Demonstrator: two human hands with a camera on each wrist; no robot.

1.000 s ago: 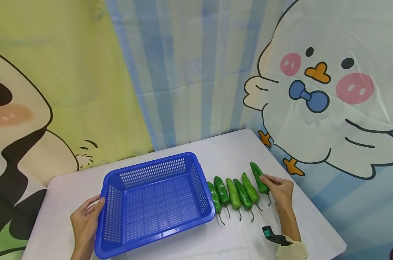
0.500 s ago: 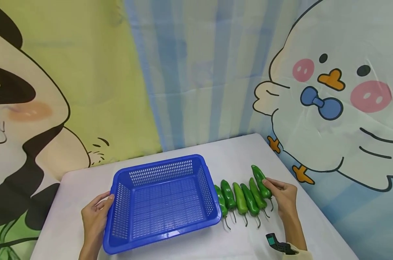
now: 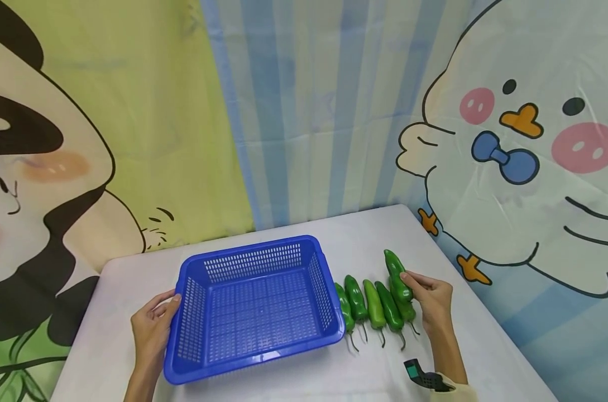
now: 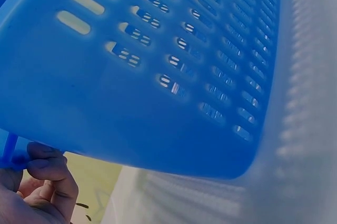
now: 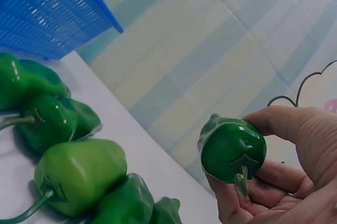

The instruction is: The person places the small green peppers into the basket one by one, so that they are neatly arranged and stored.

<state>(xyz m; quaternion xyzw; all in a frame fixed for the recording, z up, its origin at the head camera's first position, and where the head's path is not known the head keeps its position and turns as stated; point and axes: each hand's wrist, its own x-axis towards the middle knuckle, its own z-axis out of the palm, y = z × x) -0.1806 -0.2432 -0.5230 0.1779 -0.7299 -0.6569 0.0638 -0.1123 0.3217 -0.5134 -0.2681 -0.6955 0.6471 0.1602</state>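
Observation:
The left hand (image 3: 152, 329) grips the left rim of a blue perforated basket (image 3: 253, 355); in the left wrist view its curled fingers (image 4: 52, 174) hold the rim's edge. Between thumb and fingers, the right hand (image 3: 434, 304) pinches a dark green pepper (image 3: 395, 267), stem toward the wrist, above the right end of a row of several green peppers (image 3: 374, 304). The right wrist view shows this pepper (image 5: 234, 153) raised off the table, with the right hand (image 5: 287, 182) around its side. The basket has nothing in it.
A white-covered table (image 3: 354, 379) lies beneath everything. Behind it hang curtains (image 3: 304, 111) with a panda and a white bird printed on them. The row of peppers lies close against the basket's right side.
The right hand has moved left with its pepper, which now overlaps the rightmost pepper of the row in the head view. The left hand keeps its grip on the basket; the head view has shifted.

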